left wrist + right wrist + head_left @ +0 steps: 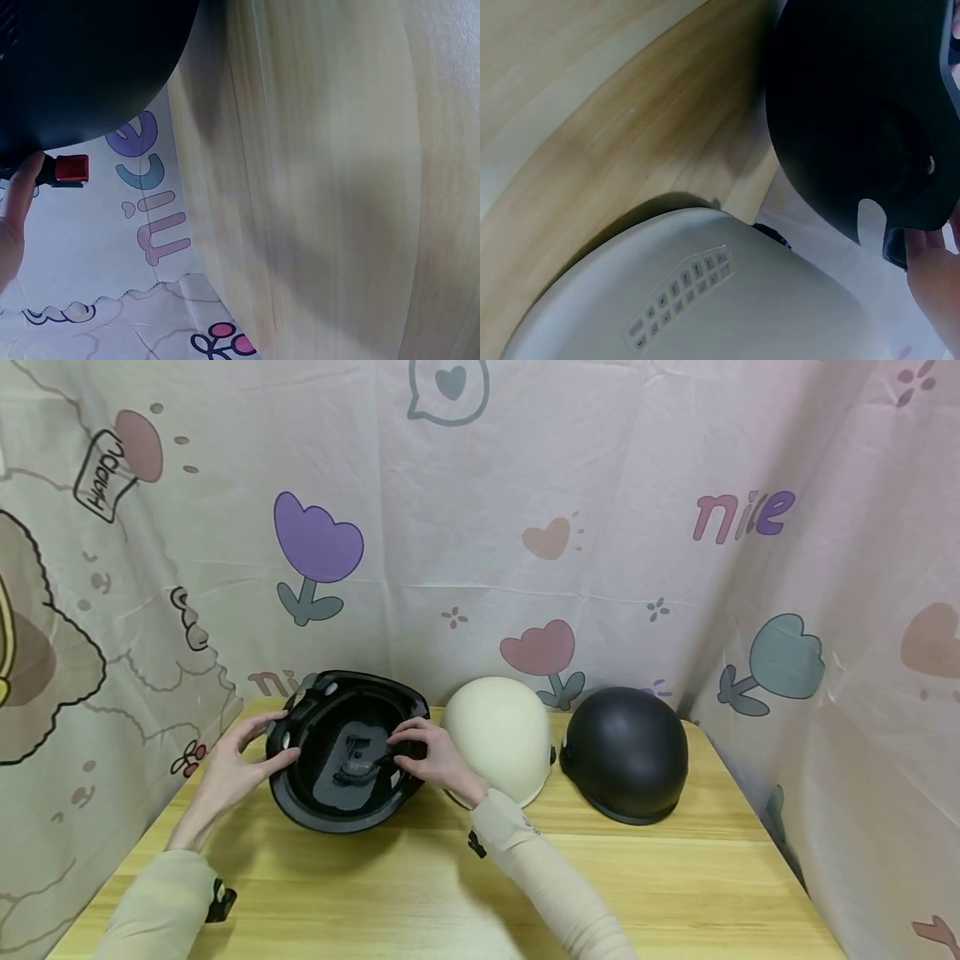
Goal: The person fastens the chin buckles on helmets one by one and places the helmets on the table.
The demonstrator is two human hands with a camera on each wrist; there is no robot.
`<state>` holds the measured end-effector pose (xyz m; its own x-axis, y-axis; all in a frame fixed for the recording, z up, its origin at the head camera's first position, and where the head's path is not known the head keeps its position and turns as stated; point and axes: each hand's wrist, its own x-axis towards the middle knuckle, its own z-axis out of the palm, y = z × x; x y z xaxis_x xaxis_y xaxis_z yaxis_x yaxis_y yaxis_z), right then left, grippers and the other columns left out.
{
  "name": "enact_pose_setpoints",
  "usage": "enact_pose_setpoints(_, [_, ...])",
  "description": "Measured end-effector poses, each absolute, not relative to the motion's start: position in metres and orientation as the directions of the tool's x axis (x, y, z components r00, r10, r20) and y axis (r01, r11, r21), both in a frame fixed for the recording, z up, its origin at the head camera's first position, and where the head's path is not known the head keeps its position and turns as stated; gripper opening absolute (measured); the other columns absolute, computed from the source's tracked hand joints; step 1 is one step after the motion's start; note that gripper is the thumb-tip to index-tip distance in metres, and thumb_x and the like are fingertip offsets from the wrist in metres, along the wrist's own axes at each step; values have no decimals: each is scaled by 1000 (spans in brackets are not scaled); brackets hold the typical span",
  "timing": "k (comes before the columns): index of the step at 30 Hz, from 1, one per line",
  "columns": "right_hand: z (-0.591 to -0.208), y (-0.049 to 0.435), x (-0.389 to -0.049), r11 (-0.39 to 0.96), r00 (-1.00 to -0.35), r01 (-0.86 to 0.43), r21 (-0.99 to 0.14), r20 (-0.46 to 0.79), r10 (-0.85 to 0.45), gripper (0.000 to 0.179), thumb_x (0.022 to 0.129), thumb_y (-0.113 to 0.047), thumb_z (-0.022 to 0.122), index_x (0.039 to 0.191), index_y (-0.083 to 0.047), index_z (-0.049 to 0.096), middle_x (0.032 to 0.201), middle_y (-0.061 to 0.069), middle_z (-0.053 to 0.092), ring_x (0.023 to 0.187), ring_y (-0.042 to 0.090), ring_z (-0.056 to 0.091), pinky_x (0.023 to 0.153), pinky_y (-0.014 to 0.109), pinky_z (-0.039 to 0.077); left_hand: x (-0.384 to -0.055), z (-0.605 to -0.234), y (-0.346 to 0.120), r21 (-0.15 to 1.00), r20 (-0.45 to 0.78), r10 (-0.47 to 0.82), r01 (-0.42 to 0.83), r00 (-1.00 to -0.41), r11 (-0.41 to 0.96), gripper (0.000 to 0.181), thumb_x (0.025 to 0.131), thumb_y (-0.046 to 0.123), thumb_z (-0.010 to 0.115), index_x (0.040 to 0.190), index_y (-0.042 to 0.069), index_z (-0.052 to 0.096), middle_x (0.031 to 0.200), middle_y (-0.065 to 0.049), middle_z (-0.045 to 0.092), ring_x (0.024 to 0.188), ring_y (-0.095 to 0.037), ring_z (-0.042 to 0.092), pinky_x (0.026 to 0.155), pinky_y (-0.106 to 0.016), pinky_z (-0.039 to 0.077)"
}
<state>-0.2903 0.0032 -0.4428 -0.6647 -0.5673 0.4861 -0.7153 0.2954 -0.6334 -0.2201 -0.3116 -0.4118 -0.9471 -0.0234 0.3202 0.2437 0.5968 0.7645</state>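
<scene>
An upturned black helmet (348,822) stands tilted at the left of the table, its dark lining (341,781) facing me. My left hand (232,768) grips its left rim, thumb on the inner edge and fingers outside. In the left wrist view, a finger touches a small black-and-red piece (73,169) at the shell's edge. My right hand (435,756) reaches over the right rim and pinches a black strap (385,758) inside the helmet. The right wrist view shows the black shell (847,112) from outside, its inside hidden.
A cream helmet (498,731) sits dome up just right of the black one, close under my right forearm; its vent grille (682,296) shows in the right wrist view. Farther right stands another black helmet (630,752), dome up. Behind the wooden table (390,893) hangs a printed curtain (450,510).
</scene>
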Motion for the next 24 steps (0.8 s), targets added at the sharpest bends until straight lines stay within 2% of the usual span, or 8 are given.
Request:
enact_pose_setpoints(1, [-442, 3, -290, 303, -661, -721, -622, 490, -568, 23, 90, -5, 72, 113, -2, 74, 123, 12, 66, 119, 27, 59, 105, 35, 49, -220, -412, -311, 764, 322, -22, 246, -946, 596, 64, 89, 28, 79, 146, 16, 53, 151, -15, 47, 138, -20, 43, 110, -70, 30])
enact_pose_setpoints(4, [-441, 0, -288, 315, -647, -741, -593, 506, -570, 23, 91, -5, 71, 113, -1, 74, 122, 12, 68, 118, 27, 59, 105, 35, 49, -219, -410, -310, 766, 327, -9, 260, -945, 588, 64, 87, 27, 80, 144, 17, 54, 153, -11, 48, 145, -19, 40, 112, -72, 26])
enact_pose_setpoints(8, [-439, -3, -285, 291, -629, -754, -590, 519, -579, 22, 92, -4, 69, 113, 0, 73, 121, 13, 69, 117, 27, 62, 105, 34, 50, -218, -406, -307, 769, 315, 9, 261, -949, 584, 64, 87, 27, 80, 145, 16, 54, 154, -18, 47, 141, -49, 39, 109, -73, 30])
enact_pose_setpoints(10, [-438, -5, -285, 276, -622, -752, -598, 508, -595, 22, 92, -3, 69, 114, 1, 73, 120, 12, 69, 116, 25, 63, 104, 34, 52, -218, -405, -305, 758, 311, 12, 255, -950, 601, 64, 87, 28, 81, 145, 18, 54, 153, -21, 48, 138, -49, 44, 107, -66, 38])
enact_pose_setpoints(13, [-438, -7, -284, 276, -607, -757, -593, 480, -634, 24, 92, -3, 70, 115, 1, 72, 119, 12, 70, 114, 24, 65, 102, 36, 54, -217, -406, -304, 731, 316, 9, 249, -949, 635, 63, 86, 30, 81, 144, 21, 56, 149, -18, 54, 131, -20, 57, 102, -33, 50])
enact_pose_setpoints(16, [-437, -8, -284, 284, -587, -769, -573, 456, -669, 25, 91, -4, 72, 116, 1, 72, 118, 12, 71, 110, 25, 67, 98, 39, 56, -217, -407, -304, 718, 339, 16, 270, -940, 641, 63, 85, 29, 83, 142, 20, 57, 145, -10, 59, 114, 14, 52, 87, -6, 43])
enact_pose_setpoints(18, [-436, -8, -284, 285, -579, -771, -570, 439, -687, 27, 90, -4, 73, 117, 1, 71, 116, 12, 72, 106, 26, 68, 95, 39, 57, -217, -408, -305, 727, 352, 28, 293, -936, 621, 63, 84, 27, 83, 142, 18, 58, 144, -4, 61, 108, 24, 46, 84, -1, 41])
enact_pose_setpoints(24, [-435, -9, -284, 329, -592, -744, -582, 346, -728, 31, 91, -7, 74, 121, -2, 70, 117, 12, 72, 104, 25, 70, 92, 31, 58, -215, -408, -305, 736, 355, 59, 318, -933, 598, 64, 84, 24, 84, 142, 19, 58, 141, 13, 61, 111, 25, 47, 84, -3, 44])
